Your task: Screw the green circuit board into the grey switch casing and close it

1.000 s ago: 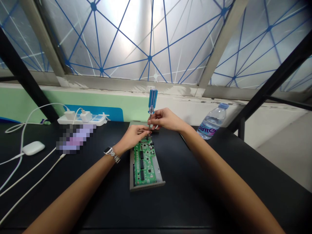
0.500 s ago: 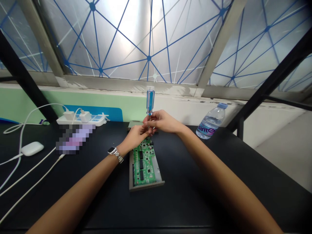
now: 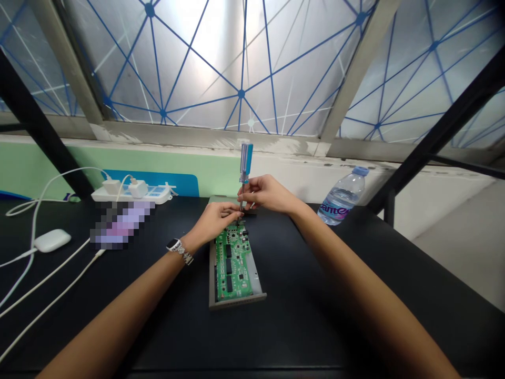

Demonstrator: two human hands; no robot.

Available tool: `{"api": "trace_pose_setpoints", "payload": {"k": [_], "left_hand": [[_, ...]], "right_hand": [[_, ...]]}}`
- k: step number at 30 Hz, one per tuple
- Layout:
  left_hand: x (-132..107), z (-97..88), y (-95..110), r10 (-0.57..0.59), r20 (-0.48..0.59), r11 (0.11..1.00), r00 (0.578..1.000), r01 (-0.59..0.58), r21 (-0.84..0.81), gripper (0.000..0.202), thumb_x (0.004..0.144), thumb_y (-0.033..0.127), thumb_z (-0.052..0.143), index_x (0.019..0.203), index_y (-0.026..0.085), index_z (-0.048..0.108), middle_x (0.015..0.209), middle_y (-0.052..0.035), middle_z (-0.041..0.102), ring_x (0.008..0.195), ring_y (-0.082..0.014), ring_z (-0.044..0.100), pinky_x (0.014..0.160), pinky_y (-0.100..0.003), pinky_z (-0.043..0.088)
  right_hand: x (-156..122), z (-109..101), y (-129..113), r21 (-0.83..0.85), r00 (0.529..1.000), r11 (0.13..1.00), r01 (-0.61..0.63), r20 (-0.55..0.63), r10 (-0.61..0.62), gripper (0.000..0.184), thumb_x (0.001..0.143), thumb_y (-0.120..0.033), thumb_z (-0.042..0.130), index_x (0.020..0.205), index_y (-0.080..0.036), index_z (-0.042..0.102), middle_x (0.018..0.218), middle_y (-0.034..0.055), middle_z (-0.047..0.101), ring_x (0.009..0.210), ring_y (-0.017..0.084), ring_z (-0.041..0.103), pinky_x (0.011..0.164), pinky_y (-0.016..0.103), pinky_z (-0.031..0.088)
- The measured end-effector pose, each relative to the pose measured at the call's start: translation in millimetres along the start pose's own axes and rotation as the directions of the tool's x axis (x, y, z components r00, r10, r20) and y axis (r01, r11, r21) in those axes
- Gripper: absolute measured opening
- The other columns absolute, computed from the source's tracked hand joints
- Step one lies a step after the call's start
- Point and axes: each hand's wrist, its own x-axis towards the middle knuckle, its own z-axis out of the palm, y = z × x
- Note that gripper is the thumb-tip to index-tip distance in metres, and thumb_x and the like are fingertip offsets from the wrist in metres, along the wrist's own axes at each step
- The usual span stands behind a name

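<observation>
A green circuit board [image 3: 233, 262] lies in a grey metal tray [image 3: 237, 302] on the black table [image 3: 307, 316]. A screwdriver with a clear blue handle [image 3: 245, 158] stands upright over the board's far end. My right hand [image 3: 265, 193] pinches its metal shaft just below the handle. My left hand [image 3: 215, 220], with a watch on the wrist, has its fingertips closed at the lower shaft near the tip, just above the board. What the left fingers pinch is too small to make out.
A water bottle [image 3: 341, 197] leans at the table's back right. At the back left sit a white power strip [image 3: 132, 192] with chargers, a white mouse-like device [image 3: 52, 240], a blurred-out item [image 3: 120, 224] and white cables [image 3: 43, 295]. A slanted black post [image 3: 434, 137] stands at right.
The screwdriver and both hands rose slightly and tilted left half a second ago; now they are back down with the tip at the board's far end.
</observation>
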Motion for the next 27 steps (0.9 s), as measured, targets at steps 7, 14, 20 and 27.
{"api": "trace_pose_setpoints", "payload": {"k": [7,14,20,27], "left_hand": [[2,1.4,-7,0.041,0.016,0.999,0.999,-0.041,-0.020,0.024,0.090,0.035,0.068,0.101,0.014,0.073,0.108,-0.0114,0.078,0.103,-0.0261,0.074,0.095,-0.039,0.056],[8,12.0,-18,0.027,0.015,0.999,1.000,-0.026,-0.034,0.037,0.094,0.047,0.062,0.097,0.012,0.074,0.097,-0.0140,0.078,0.093,-0.0273,0.075,0.089,-0.041,0.058],[6,12.6,-7,-0.022,-0.013,0.994,1.000,0.021,-0.104,0.025,0.088,0.035,0.069,0.094,0.011,0.073,0.098,-0.0137,0.078,0.094,-0.0263,0.075,0.090,-0.041,0.059],[0,0.6,-3,-0.014,-0.015,0.999,1.000,0.014,-0.038,0.022,0.086,0.033,0.071,0.096,0.013,0.074,0.100,-0.0103,0.078,0.097,-0.0253,0.075,0.091,-0.037,0.058]], "right_hand": [[0,3,-3,0.088,0.995,0.994,-0.064,0.082,0.056,0.011,0.080,-0.016,0.070,0.091,-0.013,0.067,0.080,0.0057,0.075,0.060,0.013,0.070,0.052,0.022,0.053],[-1,15,-5,0.092,0.995,0.995,-0.048,0.092,0.039,0.007,0.085,-0.020,0.068,0.086,-0.014,0.066,0.069,0.0027,0.070,0.056,0.013,0.067,0.053,0.024,0.053],[1,11,3,-0.029,0.997,1.000,-0.012,-0.077,0.009,0.016,0.078,-0.024,0.076,0.074,-0.015,0.063,0.066,0.0018,0.067,0.058,0.014,0.066,0.049,0.023,0.051],[0,5,-2,0.028,1.000,0.999,-0.030,0.007,0.030,0.011,0.080,-0.019,0.073,0.076,-0.013,0.066,0.064,0.0022,0.068,0.058,0.012,0.068,0.049,0.019,0.051]]}}
